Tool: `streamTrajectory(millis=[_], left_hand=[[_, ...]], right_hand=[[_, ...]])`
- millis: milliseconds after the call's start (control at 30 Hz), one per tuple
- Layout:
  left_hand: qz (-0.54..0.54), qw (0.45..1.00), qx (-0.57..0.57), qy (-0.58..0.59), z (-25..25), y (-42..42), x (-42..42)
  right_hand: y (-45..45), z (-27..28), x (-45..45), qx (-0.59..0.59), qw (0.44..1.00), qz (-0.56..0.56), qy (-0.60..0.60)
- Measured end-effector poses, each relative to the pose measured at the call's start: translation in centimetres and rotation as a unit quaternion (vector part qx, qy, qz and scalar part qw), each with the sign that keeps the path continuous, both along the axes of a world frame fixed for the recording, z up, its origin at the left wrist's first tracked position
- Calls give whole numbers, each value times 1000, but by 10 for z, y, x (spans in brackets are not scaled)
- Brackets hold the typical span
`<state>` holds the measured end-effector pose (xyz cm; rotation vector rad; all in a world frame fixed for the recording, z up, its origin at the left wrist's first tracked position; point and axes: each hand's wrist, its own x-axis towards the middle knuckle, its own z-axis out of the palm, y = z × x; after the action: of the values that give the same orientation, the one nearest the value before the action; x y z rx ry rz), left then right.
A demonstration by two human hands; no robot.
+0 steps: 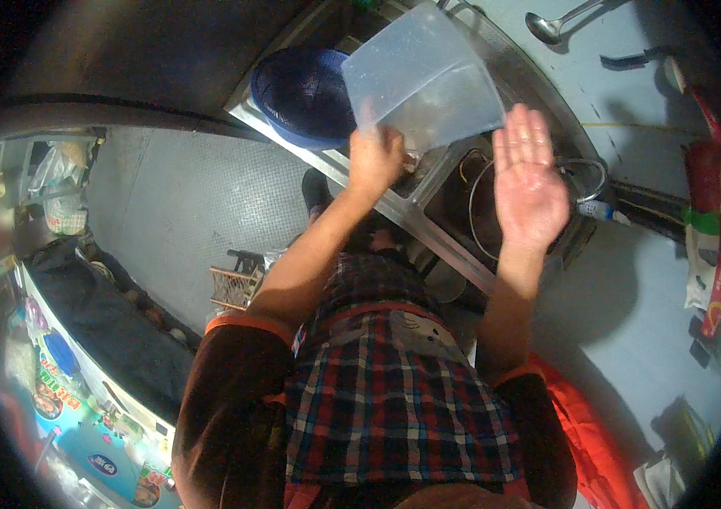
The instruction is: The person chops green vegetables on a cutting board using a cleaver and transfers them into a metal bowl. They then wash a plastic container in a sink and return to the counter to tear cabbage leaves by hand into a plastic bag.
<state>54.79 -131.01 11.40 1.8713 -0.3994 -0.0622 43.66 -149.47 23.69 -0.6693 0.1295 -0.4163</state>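
A clear plastic container [424, 76] is tilted up over a stainless steel sink unit, with my left hand [376, 153] gripping its near left edge, thumb against the wall. My right hand [531, 184] is raised flat to the right of the container, palm up and wet, fingers straight and close together, with nothing in it. Behind the container's left side, a blue mesh basket [303, 95] rests on the sink unit's metal edge. Below my right hand a basin holds a round thing with a thin metal rim, partly hidden.
A ladle [545, 28] hangs on the wall at upper right, near a dark-handled utensil [627, 60]. Grey textured flooring [188, 191] lies to the left, with a small wooden rack [233, 286]. A long container with a dark cover [105, 318] stands at lower left.
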Motion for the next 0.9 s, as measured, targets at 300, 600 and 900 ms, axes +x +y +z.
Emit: streamTrajectory(millis=[300,600,900], left_hand=[[-9,947,-196,255,23,20,3],[-58,886,-331,321,55,15,-7],[-145,837,-359,387,54,10,-11]], right_hand=[[-46,-49,0,-229,972,0,-53],[-2,-117,-3,-561,775,90,277],[24,-20,-10,-441,856,0,271]])
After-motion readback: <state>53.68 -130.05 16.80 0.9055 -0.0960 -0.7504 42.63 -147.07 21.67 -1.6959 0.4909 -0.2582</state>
